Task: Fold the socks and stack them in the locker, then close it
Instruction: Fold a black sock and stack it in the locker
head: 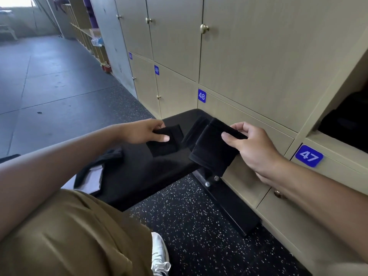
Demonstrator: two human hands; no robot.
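**Now: both hands on folded socks, locker waiting at right**

Far left, a dark garment with something white under it lies on the black bench; not part of my job, I think.

Next over, my left hand pinches a small folded black sock, thumb on top and fingers curled beneath. The sock sits low over the bench, touching it or just above; I can't tell which. I read this as picking it up, since the bench looks like the folding surface.

Between the hands another dark sock piece lies on the bench, partly hidden.

Right of that, my right hand is clamped on a bigger folded black sock, thumb over the top edge and fingers behind, so the fold hangs down off the bench end. Held by the top edge like that, the fold probably stays together for carrying.

Far right, the open locker above tag 47 already has dark stuff inside, too dim to tell apart. My guess: the right sock goes in there next, the left one follows. The door isn't in view, so closing is still to do.
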